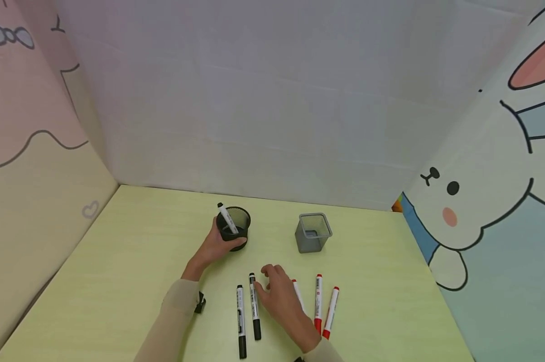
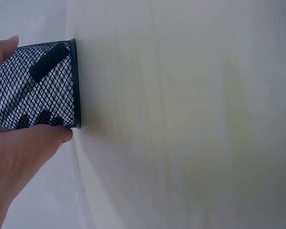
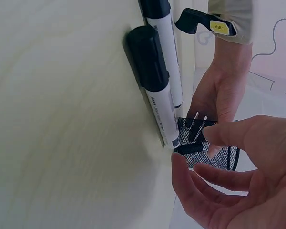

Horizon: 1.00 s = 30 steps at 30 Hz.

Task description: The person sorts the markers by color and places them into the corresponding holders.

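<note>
My left hand (image 1: pixel 218 246) grips a round black mesh pen cup (image 1: pixel 241 216), fingers and thumb around its side. One white marker (image 1: pixel 227 218) with black ends leans inside it; its black cap shows through the mesh in the left wrist view. My right hand (image 1: pixel 281 296) hovers just right of a black marker (image 1: pixel 254 306), fingers loosely bent and nothing between them. In the right wrist view its fingertips are close to the end of that black marker (image 3: pixel 155 88). A second black marker (image 1: pixel 241 322) lies to its left.
A grey square mesh pen holder (image 1: pixel 313 244) stands to the right of the cup. Several red markers (image 1: pixel 318 301) lie right of my right hand, which partly covers one. A pale wall (image 1: pixel 263 125) bounds the table's (image 1: pixel 381 281) back edge.
</note>
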Each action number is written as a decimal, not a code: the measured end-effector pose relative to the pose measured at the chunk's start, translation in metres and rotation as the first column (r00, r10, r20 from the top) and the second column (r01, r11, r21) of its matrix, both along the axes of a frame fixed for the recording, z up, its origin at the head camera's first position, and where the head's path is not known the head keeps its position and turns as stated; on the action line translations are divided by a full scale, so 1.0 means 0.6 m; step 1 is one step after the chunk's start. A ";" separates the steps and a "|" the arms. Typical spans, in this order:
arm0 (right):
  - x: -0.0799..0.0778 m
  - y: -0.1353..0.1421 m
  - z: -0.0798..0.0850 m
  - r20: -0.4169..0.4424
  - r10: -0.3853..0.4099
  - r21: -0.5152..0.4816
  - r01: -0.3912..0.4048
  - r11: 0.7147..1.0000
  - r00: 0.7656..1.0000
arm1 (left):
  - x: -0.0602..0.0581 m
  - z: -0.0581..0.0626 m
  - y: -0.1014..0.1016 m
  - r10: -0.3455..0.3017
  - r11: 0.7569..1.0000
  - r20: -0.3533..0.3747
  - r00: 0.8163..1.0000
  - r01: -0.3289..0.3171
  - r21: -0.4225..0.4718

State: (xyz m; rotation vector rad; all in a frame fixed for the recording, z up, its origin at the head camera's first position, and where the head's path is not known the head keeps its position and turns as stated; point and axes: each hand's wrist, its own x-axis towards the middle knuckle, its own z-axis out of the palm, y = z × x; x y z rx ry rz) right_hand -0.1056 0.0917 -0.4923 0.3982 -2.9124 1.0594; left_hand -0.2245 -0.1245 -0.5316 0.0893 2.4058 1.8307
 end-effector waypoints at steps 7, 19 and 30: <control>0.006 -0.002 -0.012 0.046 -0.005 0.071 0.002 0.997 0.999 | 0.003 0.004 0.000 -0.010 1.000 -0.006 1.000 0.010 -0.003; 0.010 -0.004 -0.018 0.134 0.057 0.039 -0.062 0.997 0.989 | 0.009 0.015 0.001 -0.018 0.999 -0.014 1.000 0.018 0.037; 0.009 -0.009 -0.020 0.108 0.058 0.020 -0.061 0.998 0.992 | 0.003 0.006 -0.001 -0.019 0.999 -0.016 1.000 0.019 0.033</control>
